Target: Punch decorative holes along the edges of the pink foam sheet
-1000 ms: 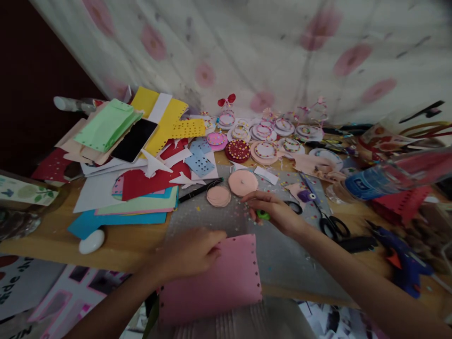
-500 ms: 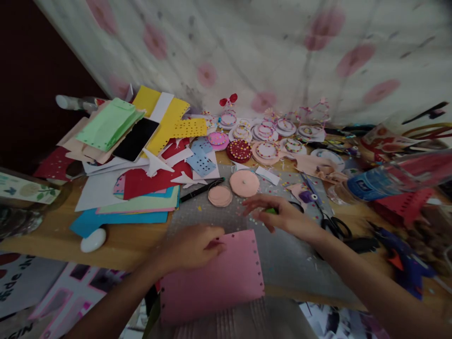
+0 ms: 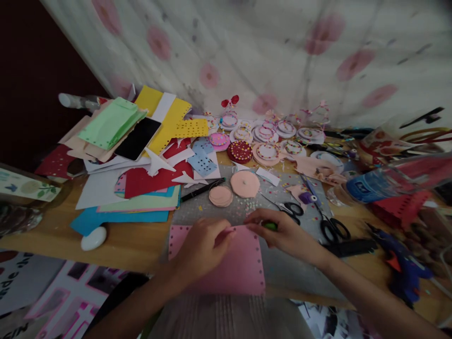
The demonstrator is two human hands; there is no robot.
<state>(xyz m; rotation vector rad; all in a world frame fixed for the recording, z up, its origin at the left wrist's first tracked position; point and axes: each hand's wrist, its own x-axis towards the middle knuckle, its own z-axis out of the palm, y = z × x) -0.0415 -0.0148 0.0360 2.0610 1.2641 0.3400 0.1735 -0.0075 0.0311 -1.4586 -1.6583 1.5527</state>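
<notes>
A: We take the centre of the grey mat as the clock's middle, with the person at six o'clock. What is largest?
B: The hanging cloth (image 3: pixel 240 47) with pink flowers, at twelve o'clock. Before it is the wooden worktop (image 3: pixel 134 247), and on this lies the grey mat (image 3: pixel 300 268).
A: And next in size?
B: The pink sheet (image 3: pixel 243 268), at eight o'clock, near the person's lap. Small holes follow its edges.
A: How are the hands?
B: The left hand (image 3: pixel 205 245) lies above the pink sheet. Its fingers are curled, thumb and forefinger close together at the twelve o'clock edge. I cannot tell whether they pinch the paper.
A: The right one?
B: The right hand (image 3: pixel 287 233) is near the clock's middle, half curled around a small object. Its fingertips come to the sheet's upper corner; whether they touch it I cannot tell.
A: What else is around?
B: A blue glue gun (image 3: pixel 406 270) between three and four o'clock, then black-handled scissors (image 3: pixel 332 221) at three. The large peach disc (image 3: pixel 245 183) is near twelve, and the small peach disc (image 3: pixel 221 196) is between ten and eleven.
A: And the smallest?
B: The green object (image 3: pixel 270 226), partly hidden in the right hand.
</notes>
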